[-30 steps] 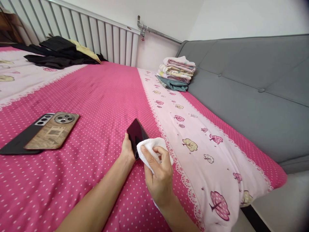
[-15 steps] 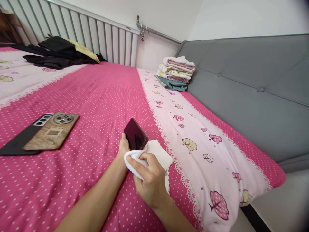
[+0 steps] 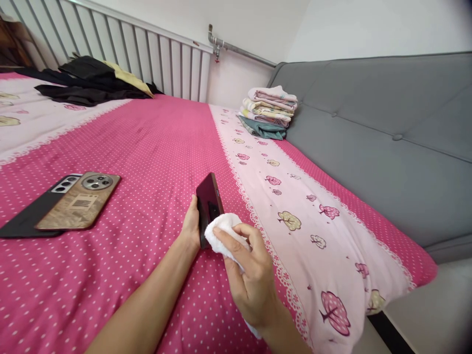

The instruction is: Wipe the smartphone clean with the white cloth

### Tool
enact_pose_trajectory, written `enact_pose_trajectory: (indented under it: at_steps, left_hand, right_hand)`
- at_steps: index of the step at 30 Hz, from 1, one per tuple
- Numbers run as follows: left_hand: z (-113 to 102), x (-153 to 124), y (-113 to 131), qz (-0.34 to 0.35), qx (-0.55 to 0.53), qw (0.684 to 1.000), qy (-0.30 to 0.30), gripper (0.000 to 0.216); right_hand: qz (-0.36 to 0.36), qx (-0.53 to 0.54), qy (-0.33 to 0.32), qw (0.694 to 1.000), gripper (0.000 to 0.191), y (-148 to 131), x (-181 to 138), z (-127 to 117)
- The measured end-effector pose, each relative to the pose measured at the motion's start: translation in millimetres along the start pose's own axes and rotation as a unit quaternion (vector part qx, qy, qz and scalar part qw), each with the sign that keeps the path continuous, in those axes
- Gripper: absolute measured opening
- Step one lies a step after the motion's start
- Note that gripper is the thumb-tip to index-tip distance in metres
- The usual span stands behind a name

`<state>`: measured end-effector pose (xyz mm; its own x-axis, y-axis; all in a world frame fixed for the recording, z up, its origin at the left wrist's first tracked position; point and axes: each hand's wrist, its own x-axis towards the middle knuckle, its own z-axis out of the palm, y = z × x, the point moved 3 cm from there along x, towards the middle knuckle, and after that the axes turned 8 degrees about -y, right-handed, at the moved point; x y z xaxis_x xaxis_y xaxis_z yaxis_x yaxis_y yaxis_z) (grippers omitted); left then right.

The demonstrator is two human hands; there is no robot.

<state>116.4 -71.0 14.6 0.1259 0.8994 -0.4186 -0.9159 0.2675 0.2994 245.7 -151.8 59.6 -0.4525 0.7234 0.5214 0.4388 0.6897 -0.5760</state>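
Observation:
My left hand (image 3: 191, 223) grips a dark phone (image 3: 208, 202) by its lower edge and holds it tilted up on its side above the pink dotted bedsheet (image 3: 155, 147). Pinched in the fingers of my right hand (image 3: 250, 270) is a bunched white cloth (image 3: 224, 236), which presses against the lower part of the phone's dark screen. Both forearms reach in from the bottom of the view.
Two more phones lie face down at the left, a brown one (image 3: 79, 200) overlapping a black one (image 3: 25, 219). A stack of folded clothes (image 3: 269, 112) sits at the far side by the grey sofa back (image 3: 387, 142). Dark garments (image 3: 84, 81) lie by the slatted headboard.
The phone has tipped from lying fairly flat to standing more on edge. My right hand has moved the cloth from below the phone back up onto its screen.

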Motion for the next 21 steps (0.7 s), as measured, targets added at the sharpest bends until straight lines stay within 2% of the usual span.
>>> enact_pose_trajectory:
  at_steps: [2,7,10,13,16,21]
  left_hand:
    - [0.8,-0.7,0.0,-0.004,0.015,1.0,-0.009,0.053]
    - [4.4,-3.4,-2.8,-0.015,0.048,0.998,-0.038,0.057]
    - [7.3,-5.7,-8.1,-0.035,0.069,0.994,-0.076,0.06]
    - [10.6,-9.8,-19.1,-0.097,0.091,0.982,-0.131,0.064]
    - [10.9,-12.9,-29.0,-0.144,0.101,0.973,-0.152,0.064]
    - [7.1,-10.6,-33.4,-0.127,0.151,0.967,-0.161,0.055]
  right_hand:
    - [0.01,0.017,-0.024,0.999,0.048,-4.7,1.4,-7.2]
    - [0.055,0.043,-0.036,0.997,0.044,-6.2,1.4,-20.3]
    - [0.077,0.037,-0.045,0.995,0.045,-1.4,1.9,-23.8]
    - [0.08,0.021,-0.032,0.996,0.043,4.2,3.6,-27.2]
    - [0.079,0.009,-0.016,0.997,0.041,9.4,5.0,-31.1]
    - [0.087,-0.016,0.022,0.996,0.041,17.7,5.2,-36.9]
